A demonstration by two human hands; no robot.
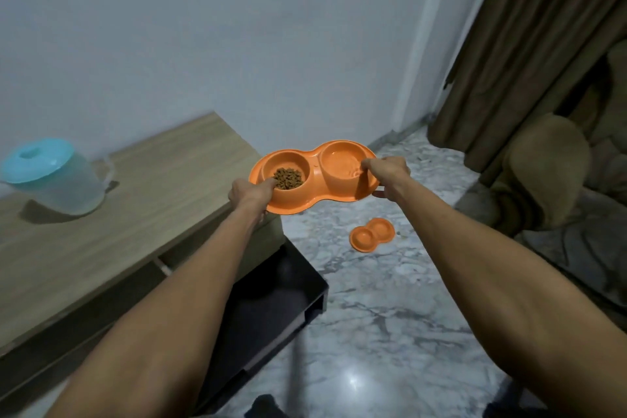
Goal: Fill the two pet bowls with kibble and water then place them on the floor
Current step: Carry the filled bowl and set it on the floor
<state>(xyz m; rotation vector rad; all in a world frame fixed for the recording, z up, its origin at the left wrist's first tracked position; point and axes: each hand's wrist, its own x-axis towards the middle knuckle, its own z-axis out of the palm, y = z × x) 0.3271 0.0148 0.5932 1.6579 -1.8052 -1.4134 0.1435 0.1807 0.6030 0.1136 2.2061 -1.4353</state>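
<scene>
I hold an orange double pet bowl (314, 163) in the air past the right end of the wooden cabinet. Its left cup holds brown kibble (287, 177); its right cup (341, 164) holds clear water. My left hand (251, 195) grips the dish's left end, thumb over the rim by the kibble. My right hand (385, 173) grips the right end, thumb on the rim of the water cup. A second, smaller-looking orange double bowl (372, 234) lies on the marble floor below; it looks empty.
A clear plastic jug with a light blue lid (51, 176) stands on the wooden cabinet (142, 200) at the left. A dark open drawer (271, 299) juts out below it. A brown curtain (529, 44) and a brown sofa (543, 163) are at the right.
</scene>
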